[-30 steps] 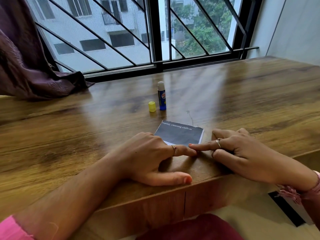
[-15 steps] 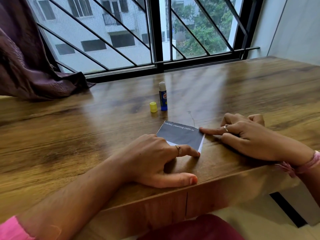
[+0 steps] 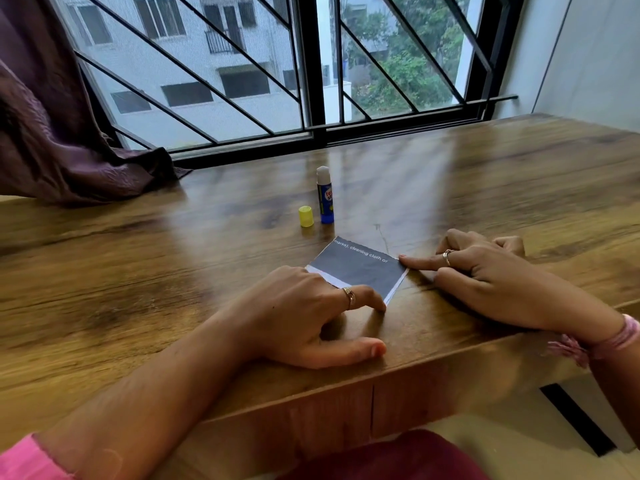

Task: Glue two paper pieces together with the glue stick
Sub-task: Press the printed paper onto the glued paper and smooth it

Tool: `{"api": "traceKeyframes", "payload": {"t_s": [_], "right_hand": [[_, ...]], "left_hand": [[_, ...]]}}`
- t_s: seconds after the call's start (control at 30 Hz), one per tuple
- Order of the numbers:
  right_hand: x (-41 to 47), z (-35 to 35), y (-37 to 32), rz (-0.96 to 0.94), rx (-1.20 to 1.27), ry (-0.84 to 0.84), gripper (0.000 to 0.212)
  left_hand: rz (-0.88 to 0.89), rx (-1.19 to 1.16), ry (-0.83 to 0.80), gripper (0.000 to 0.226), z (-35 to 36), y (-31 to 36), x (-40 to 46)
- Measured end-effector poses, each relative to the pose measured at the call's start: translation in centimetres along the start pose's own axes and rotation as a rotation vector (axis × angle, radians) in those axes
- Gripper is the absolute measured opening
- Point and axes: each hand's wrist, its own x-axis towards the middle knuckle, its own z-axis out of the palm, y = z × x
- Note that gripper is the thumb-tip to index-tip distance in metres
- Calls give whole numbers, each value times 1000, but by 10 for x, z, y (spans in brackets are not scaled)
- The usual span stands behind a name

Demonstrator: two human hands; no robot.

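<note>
Item: dark printed paper pieces (image 3: 358, 271), just before uncapped glue stick (image 3: 325, 195). Left hand (image 3: 311, 313) and right hand (image 3: 485, 271) press corners, forefingers extended, gripping nothing. Risk: uneven pressure skews layers; exposed glue dries.

- Left forearm enters from the lower left, bare from a pink cuff at the frame edge, lying across the near edge of the work surface.
- Left hand (image 3: 304, 313): palm down, knuckles raised; index finger bent, tip pressed down; thumb stretched flat toward the right; a ring on one finger.
- Right forearm enters from the lower right, with a pink thread band at the wrist.
- Right hand (image 3: 485, 275): palm down; index finger extended straight to the left, tip pressed down; the other fingers curled under, holding nothing; a ring on one finger.
</note>
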Motion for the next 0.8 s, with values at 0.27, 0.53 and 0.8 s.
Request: {"api": "traceKeyframes", "payload": {"t_s": [0.27, 0.53, 0.8], "right_hand": [[-23, 4, -21, 16, 16, 74, 41], [-38, 4, -41, -109, 222, -40, 37], [-30, -6, -21, -70, 305, -12, 38]], "left_hand": [[-60, 43, 111, 48, -3, -13, -3], [-171, 125, 171, 48, 1, -23, -4], [-148, 12, 169, 43, 0, -22, -6]]}}
